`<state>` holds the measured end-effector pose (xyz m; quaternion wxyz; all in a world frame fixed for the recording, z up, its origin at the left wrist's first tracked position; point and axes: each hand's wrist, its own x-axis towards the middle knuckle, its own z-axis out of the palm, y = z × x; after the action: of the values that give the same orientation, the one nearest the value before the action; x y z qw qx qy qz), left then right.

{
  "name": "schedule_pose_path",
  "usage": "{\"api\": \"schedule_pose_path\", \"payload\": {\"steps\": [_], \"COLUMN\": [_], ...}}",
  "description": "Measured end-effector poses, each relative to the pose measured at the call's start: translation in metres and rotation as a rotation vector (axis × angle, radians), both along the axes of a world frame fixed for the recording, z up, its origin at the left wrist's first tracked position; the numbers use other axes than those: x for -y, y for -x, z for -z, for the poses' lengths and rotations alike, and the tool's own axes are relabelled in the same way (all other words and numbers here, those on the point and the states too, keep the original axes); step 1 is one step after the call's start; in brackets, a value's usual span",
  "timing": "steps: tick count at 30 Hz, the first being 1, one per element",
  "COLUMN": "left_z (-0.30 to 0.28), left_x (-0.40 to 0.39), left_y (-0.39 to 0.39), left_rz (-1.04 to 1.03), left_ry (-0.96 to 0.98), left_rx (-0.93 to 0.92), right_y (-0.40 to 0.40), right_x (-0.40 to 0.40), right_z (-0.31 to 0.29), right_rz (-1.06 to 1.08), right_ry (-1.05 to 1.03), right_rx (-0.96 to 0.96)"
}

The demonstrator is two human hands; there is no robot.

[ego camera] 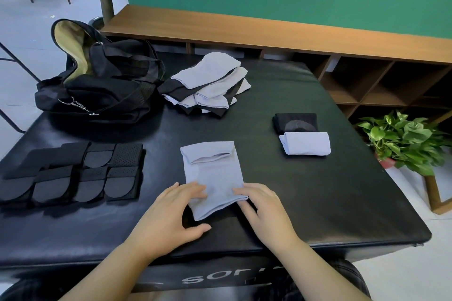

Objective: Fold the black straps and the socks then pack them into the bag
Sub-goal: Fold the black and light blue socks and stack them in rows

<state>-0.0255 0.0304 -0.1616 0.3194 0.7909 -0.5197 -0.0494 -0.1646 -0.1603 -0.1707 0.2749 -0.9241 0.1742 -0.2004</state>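
On the tabletop (305,203), the bag (102,80) sits far left, straps (73,176) near left, sock pile (208,83) far centre, folded socks (303,134) right.
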Motion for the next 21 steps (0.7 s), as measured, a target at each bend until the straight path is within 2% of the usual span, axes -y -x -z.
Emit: {"api": "schedule_pose_path", "payload": {"steps": [5,12,21], "left_z": [-0.001,0.002,0.003], "left_x": [0.002,0.006,0.020], "left_y": [0.001,-0.001,-0.003], "left_rz": [-0.053,-0.283,-0.471], "left_ry": [-0.012,0.043,-0.034], "left_rx": [-0.043,-0.248,-0.213], "right_y": [-0.008,-0.019,-0.036], "right_x": [0.001,0.002,-0.002], "right_z": [-0.009,-0.016,-0.023], "right_rz": [0.041,0.136,0.222], "right_ry": [-0.075,-0.144,-0.009], "right_rx": [-0.087,-0.129,-0.262]}}
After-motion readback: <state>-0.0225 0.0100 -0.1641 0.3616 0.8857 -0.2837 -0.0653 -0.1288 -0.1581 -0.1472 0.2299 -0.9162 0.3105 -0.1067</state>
